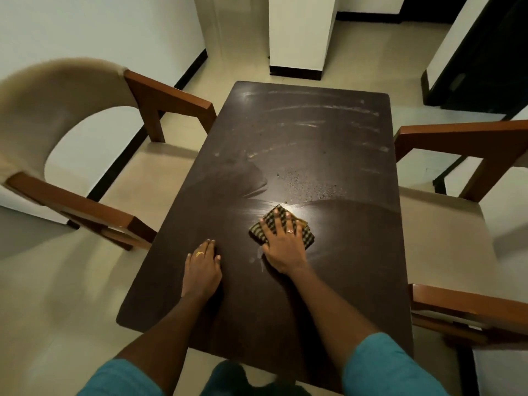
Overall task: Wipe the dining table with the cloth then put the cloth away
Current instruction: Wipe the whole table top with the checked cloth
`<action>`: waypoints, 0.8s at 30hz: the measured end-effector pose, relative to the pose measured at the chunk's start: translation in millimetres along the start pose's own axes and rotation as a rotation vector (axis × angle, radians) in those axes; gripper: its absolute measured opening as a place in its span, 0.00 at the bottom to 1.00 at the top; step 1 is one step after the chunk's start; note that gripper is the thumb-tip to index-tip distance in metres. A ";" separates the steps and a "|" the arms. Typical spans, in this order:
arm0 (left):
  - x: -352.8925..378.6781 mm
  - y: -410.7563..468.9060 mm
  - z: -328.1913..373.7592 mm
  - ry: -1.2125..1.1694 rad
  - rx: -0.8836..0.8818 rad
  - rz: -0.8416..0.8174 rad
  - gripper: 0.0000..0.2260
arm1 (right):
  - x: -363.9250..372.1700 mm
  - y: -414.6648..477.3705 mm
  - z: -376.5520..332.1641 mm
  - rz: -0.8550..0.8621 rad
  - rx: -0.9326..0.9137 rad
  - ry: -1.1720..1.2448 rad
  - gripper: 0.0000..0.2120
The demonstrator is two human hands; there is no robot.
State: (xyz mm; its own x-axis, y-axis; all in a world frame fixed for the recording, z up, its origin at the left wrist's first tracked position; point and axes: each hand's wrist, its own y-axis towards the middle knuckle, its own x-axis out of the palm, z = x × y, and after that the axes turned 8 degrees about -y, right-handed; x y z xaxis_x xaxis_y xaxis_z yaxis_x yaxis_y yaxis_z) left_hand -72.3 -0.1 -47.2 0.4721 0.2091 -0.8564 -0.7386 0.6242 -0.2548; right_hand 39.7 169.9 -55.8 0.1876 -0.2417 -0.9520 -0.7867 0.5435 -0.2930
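As seen from the head camera: presses right hand (281, 244) flat, fingers spread straight, onto folded green-and-black checked cloth (256, 232) near middle of dark, streaked table (314, 132); rests left hand (203, 264) flat beside it, gripping nothing.

One table (314, 138). Two chairs flank it, the left chair (137, 178) and the right chair (443, 218). On the table: one cloth (308, 237), two hands, left hand (203, 267) and right hand (283, 247), one ring (290, 231) each. Beyond the table, one pillar (300, 32).

Checked cloth (281, 230) (dark brown table (314, 138))
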 end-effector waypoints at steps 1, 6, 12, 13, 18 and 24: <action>-1.8 5.9 -4.3 0.005 -0.006 0.011 0.22 | 0.5 0.0 10.1 0.002 0.033 -0.008 0.29; -14.1 43.7 -12.9 0.009 -0.015 0.037 0.23 | -6.4 -2.6 80.5 0.004 0.386 -0.004 0.30; -26.8 85.9 -22.4 -0.006 0.022 0.031 0.22 | -19.6 1.2 162.6 -0.021 0.732 0.068 0.28; -28.9 91.0 -26.9 -0.009 0.019 0.036 0.22 | -20.8 4.4 170.3 -0.029 0.774 0.078 0.28; -41.4 120.2 -52.7 0.006 -0.004 0.050 0.21 | -34.5 32.1 184.4 -0.040 0.906 0.181 0.27; -47.6 154.4 -61.0 -0.034 0.008 0.056 0.21 | -37.0 74.3 140.8 0.031 0.962 0.179 0.26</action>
State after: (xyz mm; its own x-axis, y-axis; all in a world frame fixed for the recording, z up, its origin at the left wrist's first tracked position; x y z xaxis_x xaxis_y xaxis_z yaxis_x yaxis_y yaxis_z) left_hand -238.2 40.5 -73.1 0.4466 0.2691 -0.8533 -0.7603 0.6170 -0.2033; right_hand 57.1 332.5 -54.8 0.0203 -0.2919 -0.9562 0.0406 0.9559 -0.2909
